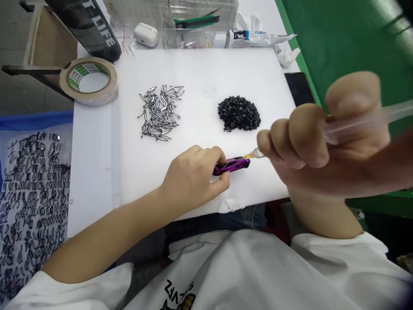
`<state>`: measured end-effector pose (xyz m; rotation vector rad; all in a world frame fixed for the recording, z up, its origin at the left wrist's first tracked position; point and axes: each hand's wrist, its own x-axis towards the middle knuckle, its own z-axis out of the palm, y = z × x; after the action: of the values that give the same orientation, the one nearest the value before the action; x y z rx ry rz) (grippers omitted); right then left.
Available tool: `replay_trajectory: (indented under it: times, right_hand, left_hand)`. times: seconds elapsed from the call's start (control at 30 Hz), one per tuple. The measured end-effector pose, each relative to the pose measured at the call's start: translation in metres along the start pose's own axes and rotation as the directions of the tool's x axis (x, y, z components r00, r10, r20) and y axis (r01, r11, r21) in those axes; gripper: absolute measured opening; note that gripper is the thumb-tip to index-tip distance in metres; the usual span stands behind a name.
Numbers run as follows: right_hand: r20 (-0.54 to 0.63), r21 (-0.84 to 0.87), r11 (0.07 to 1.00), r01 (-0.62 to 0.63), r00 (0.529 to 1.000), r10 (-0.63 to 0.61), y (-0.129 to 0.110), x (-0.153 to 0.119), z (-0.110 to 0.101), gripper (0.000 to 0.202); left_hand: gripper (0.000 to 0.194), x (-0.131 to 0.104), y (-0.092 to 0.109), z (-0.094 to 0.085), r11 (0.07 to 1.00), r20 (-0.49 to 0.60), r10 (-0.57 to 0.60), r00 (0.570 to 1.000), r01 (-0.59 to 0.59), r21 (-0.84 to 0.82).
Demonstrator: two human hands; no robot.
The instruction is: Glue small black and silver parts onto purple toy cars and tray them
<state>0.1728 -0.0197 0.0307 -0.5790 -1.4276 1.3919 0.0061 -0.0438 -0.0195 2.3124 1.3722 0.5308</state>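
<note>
A small purple toy car (235, 164) is pinched at its left end between the thumb and fingers of my left hand (195, 174), low over the white board. My right hand (322, 137) is wrapped round a clear syringe (345, 127) with a yellowish tip. That tip meets the top of the car near its right end; whether it touches or hovers just above I cannot tell. Beyond my hands lie a pile of tiny black parts (239, 113) and a looser heap of thin, leaf-shaped clear pieces with dark outlines (161, 113).
Tan tape (109, 86) and a dark bottle (97, 30) stand at the back left. A white earbud case (146, 35), a clear plastic box (200, 8) and a tube (254, 38) line the back. A phone (300, 88) lies right. Small parts cover a sheet (35, 189) at left.
</note>
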Motion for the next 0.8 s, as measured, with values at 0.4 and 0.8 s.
replay_trajectory:
  times: [0.4,0.8]
  right_hand:
    - [0.198,-0.168,0.986,-0.015,0.979,0.049,0.022,-0.022,-0.028,0.056]
    - [-0.089,-0.464,0.851,-0.245,0.969,0.231,0.029,-0.043,-0.042,0.073]
  left_hand:
    - [0.012,-0.001,-0.001,0.004,0.999,-0.064,0.011,0.998,-0.008,0.042]
    - [0.012,-0.001,-0.001,0.004,0.999,-0.043,0.005,0.999,-0.003,0.047]
